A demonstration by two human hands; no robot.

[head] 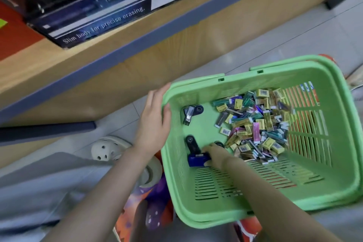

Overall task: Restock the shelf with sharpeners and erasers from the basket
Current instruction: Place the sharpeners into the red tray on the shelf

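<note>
My left hand (155,118) flat on green basket (225,92) left rim, fingers straight; right hand (217,154) inside basket, fingers gripping blue sharpener (196,160)

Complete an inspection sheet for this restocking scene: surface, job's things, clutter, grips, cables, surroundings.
Surface: wooden shelf above a tiled floor.
Job's things: green basket holds an eraser heap, black sharpeners and a blue sharpener.
Clutter: orange and purple printed item beneath the basket.
Grips: left hand flat against the basket's rim; right hand pinches the blue sharpener.
Cables: nothing seen.
Surroundings: dark display box on the shelf.
</note>
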